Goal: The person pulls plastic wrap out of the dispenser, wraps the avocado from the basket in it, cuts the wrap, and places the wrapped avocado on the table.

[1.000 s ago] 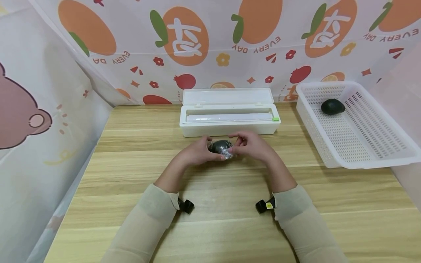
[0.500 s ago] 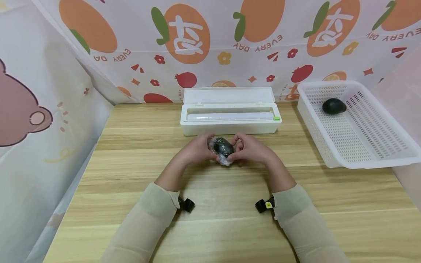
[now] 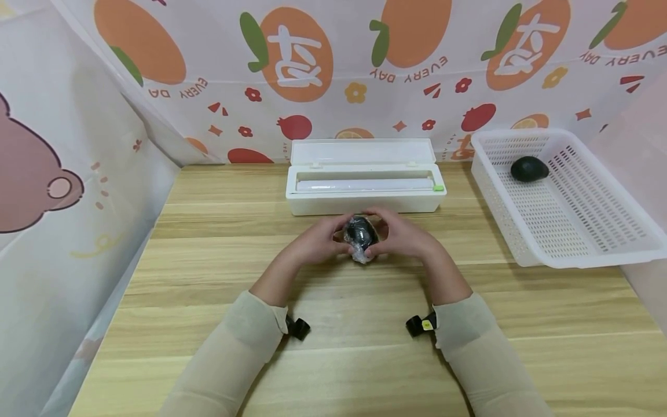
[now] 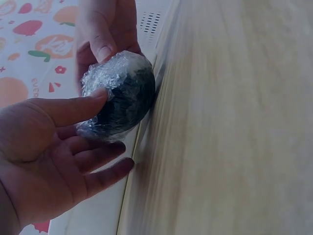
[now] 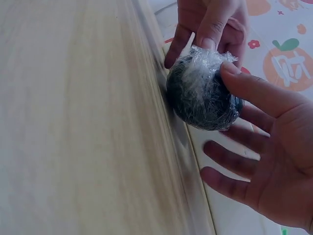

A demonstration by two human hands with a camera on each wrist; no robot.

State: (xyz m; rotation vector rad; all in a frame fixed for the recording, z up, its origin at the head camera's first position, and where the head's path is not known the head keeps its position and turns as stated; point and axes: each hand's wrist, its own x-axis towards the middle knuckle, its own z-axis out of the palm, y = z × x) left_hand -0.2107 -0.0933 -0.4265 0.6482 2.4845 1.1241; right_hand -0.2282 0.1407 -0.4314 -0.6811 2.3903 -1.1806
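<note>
A dark avocado (image 3: pixel 361 230) wrapped in clear cling film (image 3: pixel 361 255) is between my two hands, just in front of the white box. My left hand (image 3: pixel 319 240) holds its left side; in the left wrist view the thumb presses on the film and the fingers lie behind and below. From the right, my right hand (image 3: pixel 403 236) grips it between thumb and fingers, with the lower fingers spread apart in the right wrist view. Crumpled film (image 5: pixel 203 63) bunches near both thumbs. The wrapped avocado is low over the table; whether it touches the wood I cannot tell.
The white cling film box (image 3: pixel 365 204), lid raised, stands behind my hands with a film roll (image 3: pixel 365 185) and a green slider (image 3: pixel 438 188). At the right, a white plastic basket (image 3: pixel 570 231) holds another dark avocado (image 3: pixel 529 168). A printed cloth (image 3: pixel 203 46) hangs behind the wooden table (image 3: pixel 354 359).
The wrapped avocado has turned between my hands and shifted slightly right. My left hand has moved right with it, while my right fingers have come round its far side.
</note>
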